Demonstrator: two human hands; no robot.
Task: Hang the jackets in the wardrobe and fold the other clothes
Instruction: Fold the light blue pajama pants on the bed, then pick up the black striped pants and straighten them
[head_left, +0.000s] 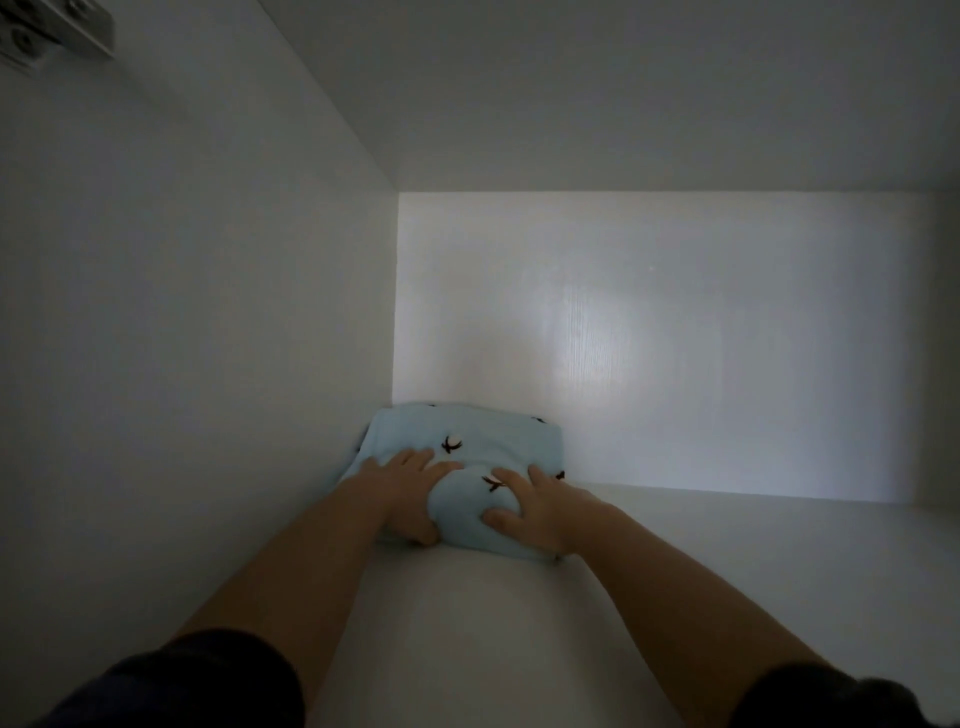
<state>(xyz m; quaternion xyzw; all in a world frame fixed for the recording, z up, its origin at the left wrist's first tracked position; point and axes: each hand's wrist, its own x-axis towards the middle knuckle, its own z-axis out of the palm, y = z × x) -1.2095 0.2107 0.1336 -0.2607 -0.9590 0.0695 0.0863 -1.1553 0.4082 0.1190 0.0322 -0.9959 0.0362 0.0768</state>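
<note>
A folded light-blue garment (483, 441) with small dark and white motifs lies on a white wardrobe shelf (675, 571), pushed into the back left corner. My left hand (402, 491) grips its front left edge, fingers on top and thumb low at the front. My right hand (535, 506) lies over its front right part, fingers spread on top and thumb pressed against the front fold. Both forearms reach in from the bottom of the view.
The white left side wall (208, 312) stands right beside the garment. The back panel (675, 338) is just behind it. The shelf stretches on to the right. A metal hinge (52, 31) sits at the top left corner.
</note>
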